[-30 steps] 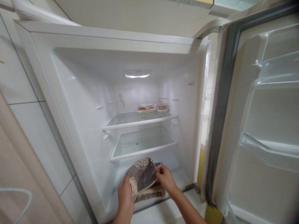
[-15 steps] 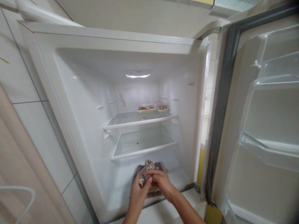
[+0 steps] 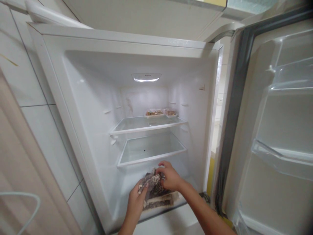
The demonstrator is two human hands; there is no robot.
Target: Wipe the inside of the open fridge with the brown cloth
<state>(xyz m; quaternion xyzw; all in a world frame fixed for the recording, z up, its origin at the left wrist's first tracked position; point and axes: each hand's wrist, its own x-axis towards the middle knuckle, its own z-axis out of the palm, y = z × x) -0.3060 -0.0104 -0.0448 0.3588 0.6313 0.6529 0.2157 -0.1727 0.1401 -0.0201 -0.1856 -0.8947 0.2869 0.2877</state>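
I have the cloth (image 3: 153,182) directly between my hands, low in the fridge (image 3: 127,37), in front of and below the lower shelf (image 3: 158,147). Neither hand is nearer, as both touch it: my left hand (image 3: 136,195) at its left end, my right hand (image 3: 170,177) at its right, reaching deeper in. The left pinches the bunched part, thumb on top, fingers mostly hidden. The right is arched, a forefinger raised and other fingertips against the cloth; I can't tell whether it grips.

The bunched part's long axis slants between my hands, away and to the right. Beneath, a folded layer (image 3: 160,203) lies on the fridge floor (image 3: 122,202), its front edge parallel to the front lip. Whether both parts are one piece, I can't tell.
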